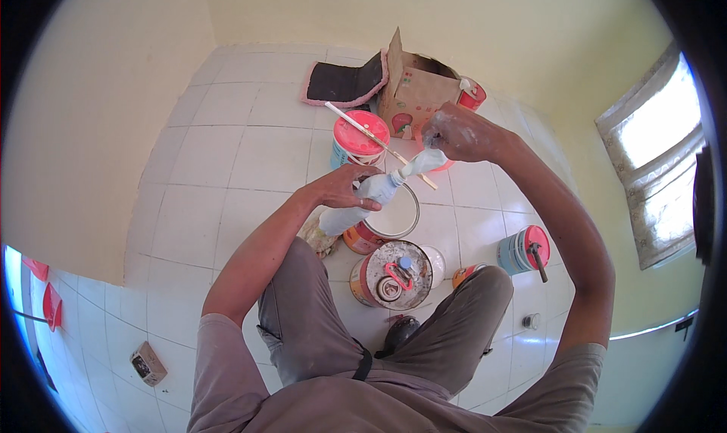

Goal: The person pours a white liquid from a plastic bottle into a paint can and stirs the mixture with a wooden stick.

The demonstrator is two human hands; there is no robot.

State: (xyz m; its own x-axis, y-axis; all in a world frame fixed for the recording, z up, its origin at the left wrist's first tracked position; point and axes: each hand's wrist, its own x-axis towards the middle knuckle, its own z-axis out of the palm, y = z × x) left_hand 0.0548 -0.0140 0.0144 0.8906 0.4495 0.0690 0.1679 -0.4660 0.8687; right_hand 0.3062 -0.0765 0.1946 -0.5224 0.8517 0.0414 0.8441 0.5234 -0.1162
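Both of my hands are on a pale white and light-blue piece (382, 189) that looks like paint-smeared cloth or soft plastic, narrowed near its middle; I cannot tell its material. My left hand (350, 186) wraps round its wider lower part. Held higher and to the right, my right hand (463, 135) is a fist on its upper end, with white smears on the skin. Below them stands an open can of white paint (395, 212), partly hidden. A long white-tipped stick (363, 130) lies across a red-lidded bucket (362, 134) behind the left hand.
Between my knees stands a closed metal can (390, 275) with a blue cap. To the right, a hammer (536, 260) rests on another red-lidded bucket (515, 253). A cardboard box (424, 96) and a black mat (344, 83) sit by the far wall. A small block (148, 363) lies left.
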